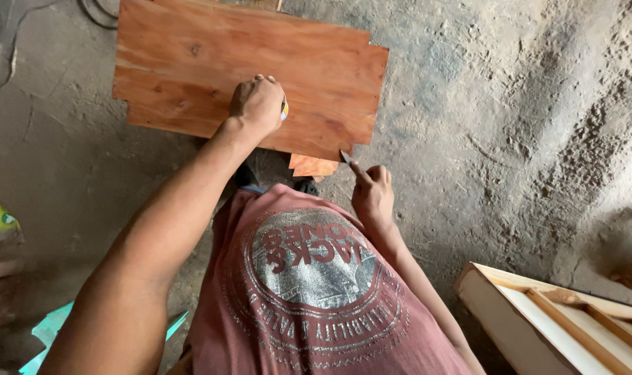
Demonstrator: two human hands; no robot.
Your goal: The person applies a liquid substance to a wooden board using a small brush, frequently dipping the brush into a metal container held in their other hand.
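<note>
Head view: left hand fisted around a half-hidden object on board; right fingers pinch a pencil.

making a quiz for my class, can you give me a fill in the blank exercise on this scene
1. The left hand presses down on a flat reddish-brown ____ board.
2. The board lies on a dusty grey ____ floor.
3. The right hand holds a small pointed tool at the board's ____ edge.
4. A pale wooden frame lies at the picture's lower ____ corner.

Missing words: wooden; concrete; near; right
</note>
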